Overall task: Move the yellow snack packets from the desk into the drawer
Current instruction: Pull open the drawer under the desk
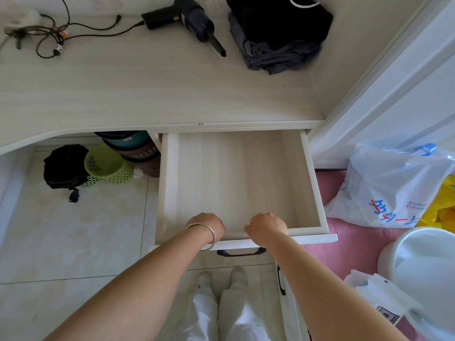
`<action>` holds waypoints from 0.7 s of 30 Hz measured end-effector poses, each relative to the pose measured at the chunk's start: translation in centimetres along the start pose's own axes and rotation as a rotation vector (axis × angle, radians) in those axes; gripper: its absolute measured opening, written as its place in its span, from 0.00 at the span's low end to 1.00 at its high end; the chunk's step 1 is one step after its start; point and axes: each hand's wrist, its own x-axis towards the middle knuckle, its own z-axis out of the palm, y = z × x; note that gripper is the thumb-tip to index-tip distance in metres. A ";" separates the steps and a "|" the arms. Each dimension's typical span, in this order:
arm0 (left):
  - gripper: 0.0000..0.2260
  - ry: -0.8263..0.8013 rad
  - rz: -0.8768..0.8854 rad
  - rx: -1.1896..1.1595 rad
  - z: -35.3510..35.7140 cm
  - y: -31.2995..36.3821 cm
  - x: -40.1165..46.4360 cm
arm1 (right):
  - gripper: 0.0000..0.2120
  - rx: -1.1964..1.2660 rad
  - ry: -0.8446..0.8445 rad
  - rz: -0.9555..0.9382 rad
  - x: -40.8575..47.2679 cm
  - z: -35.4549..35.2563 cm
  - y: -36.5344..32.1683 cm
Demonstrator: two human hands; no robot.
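Note:
The pale wooden drawer [312, 173] under the desk [147, 94] is pulled far out, and its inside holds nothing. My left hand [208, 223], with a silver bangle on the wrist, and my right hand [267, 226] both curl their fingers over the drawer's front rim, just above its black handle [241, 252]. No yellow snack packets show on the desk top. A crumpled piece of yellow packaging [440, 205] peeks out at the far right edge, behind a plastic bag; I cannot tell what it is.
On the desk lie a black handheld tool [192, 18], tangled cables [44, 35] and folded dark clothes [275, 38]. Under the desk sit a green basket [108, 166] and a black bag [65, 166]. A white plastic bag [389, 188] and a white tub [418, 257] rest on pink fabric at the right.

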 end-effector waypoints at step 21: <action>0.18 0.243 0.102 -0.184 -1.5 -2.6 -5.4 | 0.18 0.053 -0.072 -0.226 -2.5 -4.3 -3.2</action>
